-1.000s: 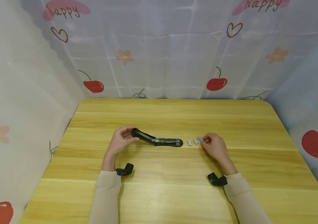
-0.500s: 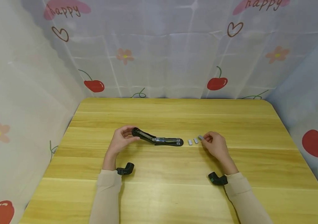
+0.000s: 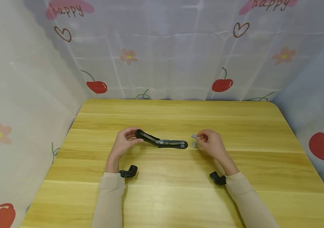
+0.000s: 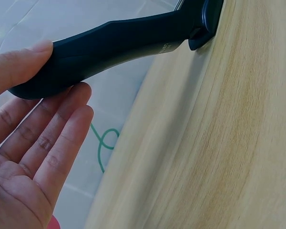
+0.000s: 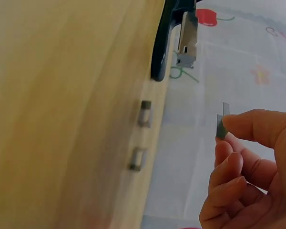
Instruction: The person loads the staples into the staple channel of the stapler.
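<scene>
The left hand (image 3: 125,142) is pinching the tilted-up end of an opened black stapler (image 3: 173,144); the right hand (image 3: 214,144) is pinching a small grey strip (image 5: 220,126). The stapler's other end is resting on the worktop (image 3: 162,196), two similar strips (image 5: 145,114) lying near its tip.

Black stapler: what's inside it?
The opened stapler shows a metal rail; the base beneath that rail is mostly covered, and whether it's loaded can't be made out.

Pale sheeting (image 3: 167,63) printed with red cherries (image 3: 222,85) and orange flowers (image 3: 128,57) hangs behind and beside a wood-grain table (image 3: 176,171).
</scene>
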The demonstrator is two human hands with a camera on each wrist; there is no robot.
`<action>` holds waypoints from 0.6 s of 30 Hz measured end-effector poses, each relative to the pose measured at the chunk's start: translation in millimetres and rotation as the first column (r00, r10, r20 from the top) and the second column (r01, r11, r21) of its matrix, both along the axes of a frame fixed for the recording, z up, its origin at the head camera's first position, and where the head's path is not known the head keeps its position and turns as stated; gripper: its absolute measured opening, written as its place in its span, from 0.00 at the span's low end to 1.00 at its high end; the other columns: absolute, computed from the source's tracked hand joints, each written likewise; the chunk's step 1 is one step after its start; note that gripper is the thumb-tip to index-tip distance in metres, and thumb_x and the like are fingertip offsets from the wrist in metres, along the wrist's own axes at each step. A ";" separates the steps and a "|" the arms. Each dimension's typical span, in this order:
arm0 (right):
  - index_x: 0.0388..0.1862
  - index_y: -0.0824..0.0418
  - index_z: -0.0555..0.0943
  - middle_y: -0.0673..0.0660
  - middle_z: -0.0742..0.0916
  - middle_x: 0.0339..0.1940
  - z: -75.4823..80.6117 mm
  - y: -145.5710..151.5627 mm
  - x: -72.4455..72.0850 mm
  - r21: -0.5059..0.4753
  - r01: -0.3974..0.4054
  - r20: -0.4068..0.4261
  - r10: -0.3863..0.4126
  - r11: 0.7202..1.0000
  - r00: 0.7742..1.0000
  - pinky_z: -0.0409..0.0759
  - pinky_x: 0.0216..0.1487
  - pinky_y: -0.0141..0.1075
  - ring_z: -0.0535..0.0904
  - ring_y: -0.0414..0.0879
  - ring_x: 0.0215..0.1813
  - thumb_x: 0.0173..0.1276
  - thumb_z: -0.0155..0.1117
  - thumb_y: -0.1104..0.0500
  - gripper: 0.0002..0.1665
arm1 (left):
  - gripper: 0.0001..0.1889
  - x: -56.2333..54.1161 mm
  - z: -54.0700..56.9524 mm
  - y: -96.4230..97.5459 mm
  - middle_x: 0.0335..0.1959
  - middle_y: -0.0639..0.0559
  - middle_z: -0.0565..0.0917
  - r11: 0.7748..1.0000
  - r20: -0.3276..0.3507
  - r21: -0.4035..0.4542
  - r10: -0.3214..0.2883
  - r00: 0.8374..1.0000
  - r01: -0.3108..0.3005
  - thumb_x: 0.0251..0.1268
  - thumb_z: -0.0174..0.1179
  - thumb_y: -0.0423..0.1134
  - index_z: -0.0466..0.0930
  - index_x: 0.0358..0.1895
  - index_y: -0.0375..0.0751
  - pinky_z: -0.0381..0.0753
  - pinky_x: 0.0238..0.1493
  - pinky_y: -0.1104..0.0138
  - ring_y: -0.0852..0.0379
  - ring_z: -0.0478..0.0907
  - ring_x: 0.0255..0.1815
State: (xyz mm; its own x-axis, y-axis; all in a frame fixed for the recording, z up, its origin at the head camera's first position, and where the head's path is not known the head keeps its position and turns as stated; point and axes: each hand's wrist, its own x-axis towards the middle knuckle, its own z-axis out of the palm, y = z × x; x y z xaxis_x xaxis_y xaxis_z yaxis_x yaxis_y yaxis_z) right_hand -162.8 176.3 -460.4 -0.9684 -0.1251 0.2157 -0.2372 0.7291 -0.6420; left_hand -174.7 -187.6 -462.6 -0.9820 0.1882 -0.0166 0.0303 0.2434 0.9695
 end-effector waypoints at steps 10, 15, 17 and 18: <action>0.35 0.63 0.84 0.55 0.83 0.28 11.9 -36.5 -8.3 0.002 -0.111 0.020 0.111 0.994 0.994 0.67 0.27 0.32 0.69 0.42 0.26 0.62 0.69 0.63 0.04 | 0.26 -0.2 -0.7 -0.4 0.53 0.37 0.81 1.000 0.000 -0.001 0.006 1.000 -0.006 0.56 0.71 0.33 0.77 0.60 0.34 0.82 0.47 0.70 0.53 0.80 0.48; 0.35 0.61 0.84 0.53 0.82 0.28 10.9 -52.7 -12.3 0.007 -0.145 0.018 0.145 0.989 0.989 0.67 0.27 0.32 0.69 0.41 0.26 0.62 0.69 0.62 0.04 | 0.26 -0.5 -1.1 -0.4 0.52 0.37 0.81 1.000 -0.003 0.002 0.005 1.000 -0.005 0.57 0.70 0.32 0.77 0.60 0.34 0.82 0.47 0.70 0.53 0.81 0.48; 0.35 0.61 0.84 0.53 0.82 0.29 9.9 -58.5 -13.2 0.012 -0.155 0.013 0.155 0.988 0.988 0.68 0.27 0.32 0.69 0.41 0.26 0.61 0.70 0.62 0.04 | 0.26 -0.7 -1.4 -0.6 0.52 0.37 0.81 1.000 -0.004 0.002 0.005 1.000 -0.005 0.57 0.70 0.32 0.77 0.60 0.33 0.82 0.47 0.70 0.53 0.81 0.48; 0.35 0.61 0.85 0.53 0.83 0.29 9.4 -61.3 -13.6 0.018 -0.163 0.014 0.163 0.986 0.987 0.68 0.27 0.32 0.70 0.41 0.26 0.61 0.70 0.62 0.04 | 0.26 -0.8 -1.4 -0.8 0.52 0.37 0.81 1.000 -0.004 0.002 0.005 1.000 -0.005 0.57 0.70 0.32 0.77 0.60 0.33 0.82 0.47 0.70 0.53 0.80 0.48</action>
